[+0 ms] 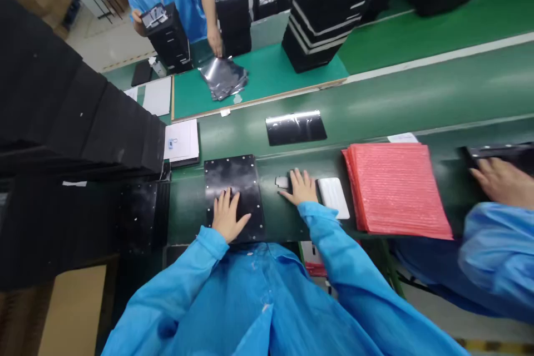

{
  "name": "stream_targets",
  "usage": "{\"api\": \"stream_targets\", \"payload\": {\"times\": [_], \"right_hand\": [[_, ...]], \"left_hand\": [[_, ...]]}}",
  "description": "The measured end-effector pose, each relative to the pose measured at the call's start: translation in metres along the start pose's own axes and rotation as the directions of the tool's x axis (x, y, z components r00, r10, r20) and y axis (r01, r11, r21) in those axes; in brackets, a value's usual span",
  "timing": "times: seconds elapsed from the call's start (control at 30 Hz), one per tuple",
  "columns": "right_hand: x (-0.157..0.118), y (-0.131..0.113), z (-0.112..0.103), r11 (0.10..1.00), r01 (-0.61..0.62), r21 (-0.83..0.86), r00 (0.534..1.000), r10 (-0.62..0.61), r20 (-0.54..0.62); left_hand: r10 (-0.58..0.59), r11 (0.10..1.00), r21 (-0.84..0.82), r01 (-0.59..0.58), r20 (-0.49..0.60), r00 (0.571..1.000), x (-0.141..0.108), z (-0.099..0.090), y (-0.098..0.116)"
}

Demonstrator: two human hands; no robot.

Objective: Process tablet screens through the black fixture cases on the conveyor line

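Observation:
My left hand (229, 216) lies flat with spread fingers on a thin black panel (232, 172) that has pale dots along its edges. It presses on the panel's lower middle and does not grip it. My right hand (302, 189) rests palm down on the green bench, its fingers apart. By its thumb and index finger shows the light grey end of a small flat object (281, 182); the hand covers part of it, so I cannot tell its kind. Just right of that hand lies a white rounded-corner pad or box (334, 198).
Red bubble-wrap sleeves (396, 189) are piled at right, beside a co-worker's hand (507, 181). A glossy black sheet (296, 128) lies ahead on the green surface (375, 103). Tall black stacks (79, 105) stand at left. Across the bench, another person's hand (214, 40) touches shiny film sheets (223, 78).

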State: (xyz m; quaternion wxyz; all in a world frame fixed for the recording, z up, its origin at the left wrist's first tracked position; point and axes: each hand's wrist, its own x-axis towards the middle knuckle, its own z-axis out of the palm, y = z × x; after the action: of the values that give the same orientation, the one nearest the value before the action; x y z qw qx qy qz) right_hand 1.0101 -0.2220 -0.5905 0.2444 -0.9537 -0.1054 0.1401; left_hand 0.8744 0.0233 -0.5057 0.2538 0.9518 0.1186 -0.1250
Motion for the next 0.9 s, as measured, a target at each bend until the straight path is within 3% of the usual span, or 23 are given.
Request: {"api": "stream_targets", "payload": {"times": [0.1,0.2,0.3,0.4,0.47,0.57,0.6,0.67,0.7,0.77,0.83,0.9], "right_hand": [[0.001,0.014,0.016,0.998,0.044,-0.033,0.999,-0.043,0.028],[-0.011,-0.007,0.01,0.986,0.16,-0.041,0.978,-0.152,0.144],[-0.02,-0.052,-0.01,0.924,0.352,-0.148,0.896,-0.287,0.339],[-0.013,-0.091,-0.027,0.848,0.46,-0.261,0.837,-0.317,0.446],[0.0,-0.102,-0.034,0.818,0.512,-0.262,0.786,-0.323,0.527],[0.023,-0.091,-0.036,0.866,0.486,-0.118,0.683,-0.292,0.67],[0.028,-0.082,-0.035,0.895,0.441,-0.064,0.688,-0.292,0.664],[0.029,-0.059,-0.027,0.932,0.36,0.046,0.774,-0.326,0.542],[0.025,-0.048,-0.021,0.938,0.329,0.106,0.829,-0.341,0.444],[0.01,-0.032,-0.002,0.928,0.258,0.267,0.891,-0.336,0.306],[-0.009,-0.029,0.024,0.893,0.075,0.444,0.923,-0.231,0.309],[-0.023,-0.039,0.051,0.814,-0.168,0.556,0.918,-0.077,0.39]], "left_hand": [[-0.068,0.988,0.142,0.064,0.027,0.997,0.004,0.021,0.03],[-0.084,0.973,0.215,0.08,0.008,0.996,0.007,0.03,0.036],[-0.086,0.969,0.236,0.077,0.029,0.996,0.006,0.029,0.034],[-0.102,0.972,0.22,0.088,0.057,0.993,0.01,0.03,0.041],[-0.154,0.972,0.191,0.139,0.07,0.986,0.015,0.029,0.054],[-0.292,0.955,0.082,0.285,0.085,0.953,0.016,0.016,0.071],[-0.321,0.947,0.014,0.321,0.094,0.942,0.013,0.006,0.072],[-0.319,0.927,-0.175,0.333,0.101,0.942,-0.001,-0.02,0.063],[-0.304,0.905,-0.282,0.317,0.089,0.948,-0.009,-0.036,0.052],[-0.297,0.829,-0.485,0.279,0.04,0.954,-0.024,-0.065,0.022],[-0.362,0.718,-0.634,0.289,0.015,0.932,-0.028,-0.083,-0.011],[-0.475,0.592,-0.72,0.363,0.052,0.878,-0.021,-0.086,-0.039]]}}
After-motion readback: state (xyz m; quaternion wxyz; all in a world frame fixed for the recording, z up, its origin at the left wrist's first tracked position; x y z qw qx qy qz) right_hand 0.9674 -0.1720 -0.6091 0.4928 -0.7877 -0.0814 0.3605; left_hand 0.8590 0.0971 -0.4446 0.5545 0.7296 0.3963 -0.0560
